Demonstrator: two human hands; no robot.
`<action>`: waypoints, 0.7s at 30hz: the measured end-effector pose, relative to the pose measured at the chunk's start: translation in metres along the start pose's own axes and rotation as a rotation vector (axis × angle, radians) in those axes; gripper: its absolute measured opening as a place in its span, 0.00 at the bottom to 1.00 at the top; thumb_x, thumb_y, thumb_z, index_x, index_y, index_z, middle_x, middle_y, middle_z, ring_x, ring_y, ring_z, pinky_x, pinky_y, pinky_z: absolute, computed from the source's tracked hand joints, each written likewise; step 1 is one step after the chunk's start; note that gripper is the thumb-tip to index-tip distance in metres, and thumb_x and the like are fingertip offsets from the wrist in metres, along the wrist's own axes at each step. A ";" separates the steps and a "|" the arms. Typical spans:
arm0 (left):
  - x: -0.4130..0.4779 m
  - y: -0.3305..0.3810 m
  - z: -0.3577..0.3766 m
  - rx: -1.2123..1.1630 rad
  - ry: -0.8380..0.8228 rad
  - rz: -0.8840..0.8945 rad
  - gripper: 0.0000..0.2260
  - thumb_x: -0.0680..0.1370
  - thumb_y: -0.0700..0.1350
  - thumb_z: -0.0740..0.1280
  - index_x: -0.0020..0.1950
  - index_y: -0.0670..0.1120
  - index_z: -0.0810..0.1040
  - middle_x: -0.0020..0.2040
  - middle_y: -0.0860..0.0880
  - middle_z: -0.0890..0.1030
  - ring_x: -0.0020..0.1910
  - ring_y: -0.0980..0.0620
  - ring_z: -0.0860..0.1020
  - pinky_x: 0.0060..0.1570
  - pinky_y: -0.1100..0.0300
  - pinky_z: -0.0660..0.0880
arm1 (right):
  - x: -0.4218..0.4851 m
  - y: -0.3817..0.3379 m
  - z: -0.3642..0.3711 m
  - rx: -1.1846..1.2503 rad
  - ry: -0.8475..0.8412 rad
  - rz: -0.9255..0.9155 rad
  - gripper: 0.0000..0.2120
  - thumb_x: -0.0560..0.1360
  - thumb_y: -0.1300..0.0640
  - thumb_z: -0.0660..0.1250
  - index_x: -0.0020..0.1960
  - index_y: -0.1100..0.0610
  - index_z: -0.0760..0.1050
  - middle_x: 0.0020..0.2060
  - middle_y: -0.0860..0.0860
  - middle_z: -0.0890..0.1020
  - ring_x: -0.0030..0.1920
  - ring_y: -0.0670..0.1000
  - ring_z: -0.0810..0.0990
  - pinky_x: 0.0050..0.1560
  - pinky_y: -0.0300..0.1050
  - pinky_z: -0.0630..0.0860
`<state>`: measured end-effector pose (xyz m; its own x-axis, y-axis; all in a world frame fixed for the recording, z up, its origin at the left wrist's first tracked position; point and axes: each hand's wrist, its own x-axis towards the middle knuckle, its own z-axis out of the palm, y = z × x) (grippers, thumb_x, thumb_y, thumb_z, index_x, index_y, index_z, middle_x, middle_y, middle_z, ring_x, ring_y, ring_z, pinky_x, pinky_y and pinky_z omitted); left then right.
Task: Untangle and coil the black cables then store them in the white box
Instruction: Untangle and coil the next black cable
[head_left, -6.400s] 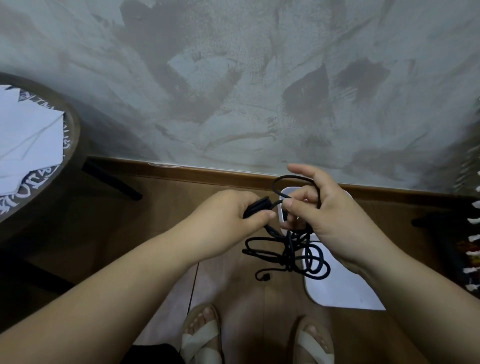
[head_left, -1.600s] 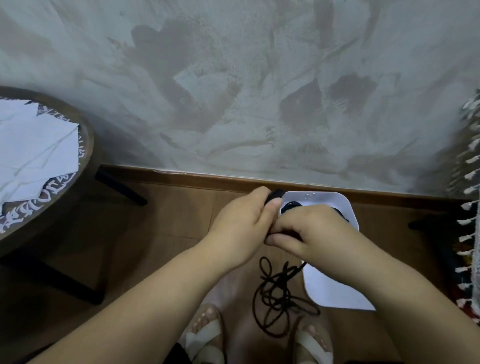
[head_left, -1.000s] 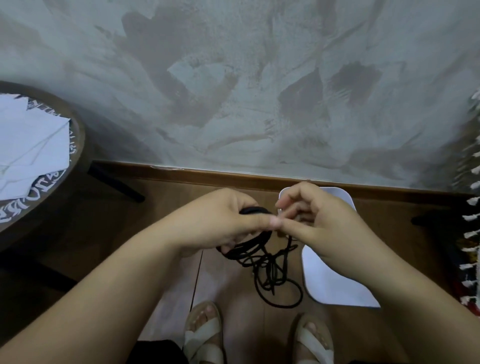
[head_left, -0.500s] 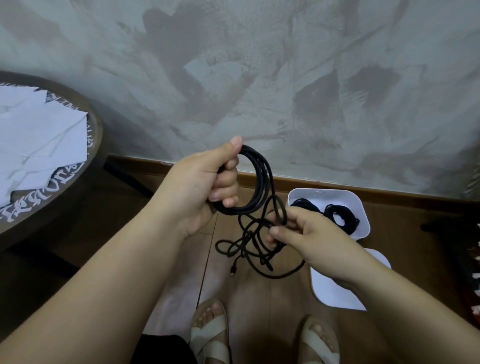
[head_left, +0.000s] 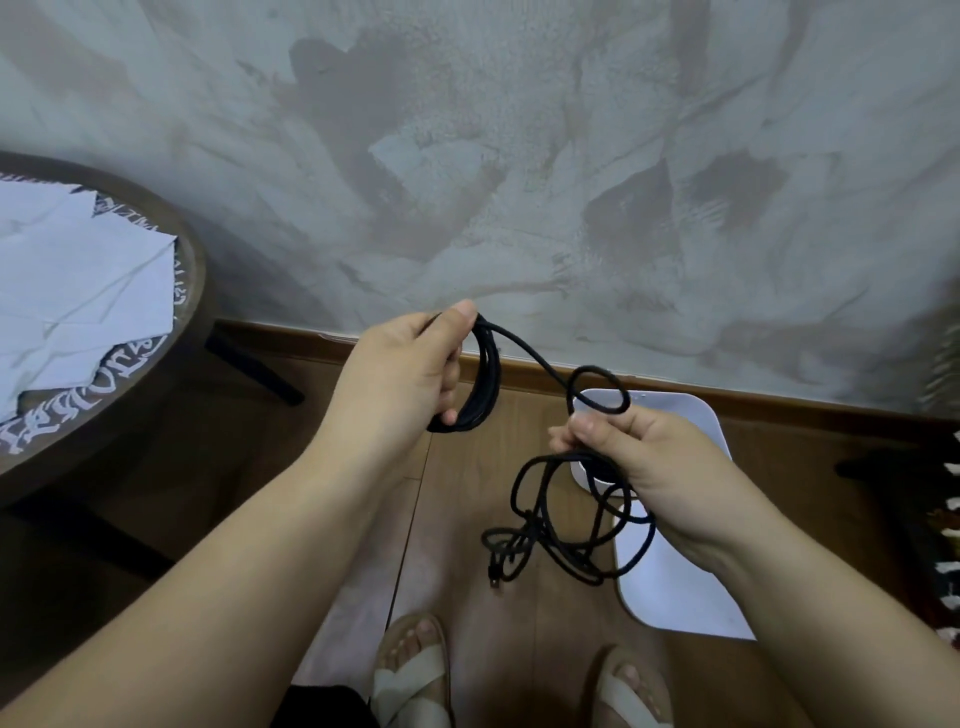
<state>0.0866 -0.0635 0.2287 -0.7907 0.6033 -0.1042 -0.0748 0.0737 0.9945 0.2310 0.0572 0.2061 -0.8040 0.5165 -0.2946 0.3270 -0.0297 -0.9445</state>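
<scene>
Ornate white lettering (head_left: 78, 410) on round table (head_left: 196, 291) rim: unreadable.

This looks like a room in a home. A mottled grey plastered wall (head_left: 519, 156) meets a wood-plank floor (head_left: 249, 426) along a brown skirting board (head_left: 753, 402). A round wooden table (head_left: 193, 291) strewn with white papers (head_left: 78, 291) stands near the wall's left end, a fringed rug (head_left: 949, 519) near its right.

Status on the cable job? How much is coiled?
Done: a few loops form a coil gripped by the left hand. In hand: the right hand pinches the black cable at a fresh loop. Left: the hanging tangle, then the white box, mostly hidden.
</scene>
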 end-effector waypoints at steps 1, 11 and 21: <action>-0.002 0.000 0.002 0.058 0.014 0.026 0.16 0.80 0.49 0.62 0.33 0.46 0.66 0.21 0.55 0.62 0.19 0.56 0.61 0.29 0.58 0.66 | 0.001 0.001 0.000 0.032 0.049 0.011 0.09 0.74 0.51 0.66 0.39 0.53 0.81 0.38 0.46 0.86 0.45 0.42 0.83 0.54 0.39 0.72; -0.002 -0.027 0.016 0.158 0.116 0.050 0.16 0.76 0.54 0.63 0.34 0.47 0.65 0.27 0.50 0.62 0.27 0.49 0.61 0.36 0.51 0.64 | -0.005 -0.003 0.012 0.068 0.049 -0.069 0.13 0.54 0.46 0.73 0.31 0.54 0.81 0.31 0.50 0.83 0.37 0.47 0.82 0.52 0.47 0.76; 0.007 -0.018 0.007 -0.043 0.108 -0.041 0.14 0.81 0.47 0.60 0.37 0.44 0.66 0.21 0.55 0.62 0.20 0.56 0.61 0.26 0.61 0.65 | 0.008 0.002 -0.017 0.045 0.183 -0.024 0.12 0.78 0.53 0.63 0.42 0.54 0.82 0.42 0.47 0.86 0.49 0.46 0.82 0.56 0.45 0.74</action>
<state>0.0871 -0.0547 0.2099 -0.8469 0.5117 -0.1447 -0.1322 0.0610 0.9893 0.2336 0.0760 0.2047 -0.7064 0.6644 -0.2442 0.2828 -0.0514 -0.9578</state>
